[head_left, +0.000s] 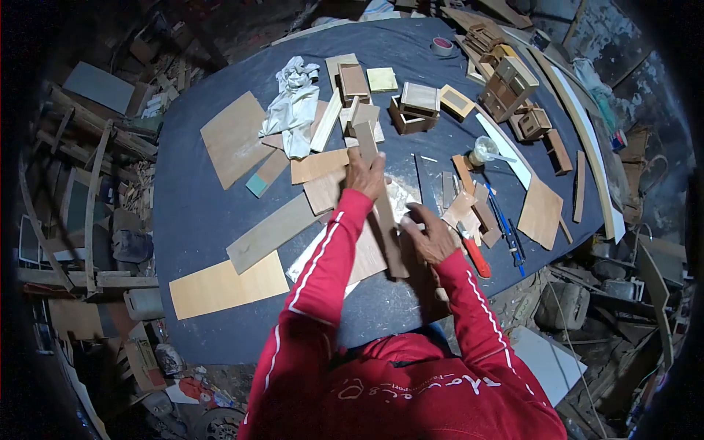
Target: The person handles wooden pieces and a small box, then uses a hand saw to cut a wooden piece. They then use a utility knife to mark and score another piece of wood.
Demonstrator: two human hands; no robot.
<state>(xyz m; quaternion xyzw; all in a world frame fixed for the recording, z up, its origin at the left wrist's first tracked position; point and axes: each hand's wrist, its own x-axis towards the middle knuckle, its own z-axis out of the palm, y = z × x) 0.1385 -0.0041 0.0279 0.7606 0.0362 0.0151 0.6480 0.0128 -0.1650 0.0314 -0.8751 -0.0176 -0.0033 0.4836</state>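
Note:
My left hand point(364, 174) is closed around a long dark wooden strip point(387, 227), which slants over the work table from the upper left down toward my body. Just right of the strip, my right hand point(433, 236) has its thumb and fingers apart, and nothing shows in it. Under and beside the strip lie thin wooden boards point(325, 192) and a white sheet point(400, 196) with smudges. Close to my right hand are a red-handled tool point(475, 253), small wood pieces point(462, 209) and narrow dark strips point(425, 180).
On the dark-covered table point(205, 341) are a white cloth point(291, 114), small wooden boxes point(416, 108), a little drawer cabinet point(508, 88), a jar point(482, 152), blue tools point(506, 224) and a tape roll point(442, 46). Scrap wood point(95, 191) crowds the left side.

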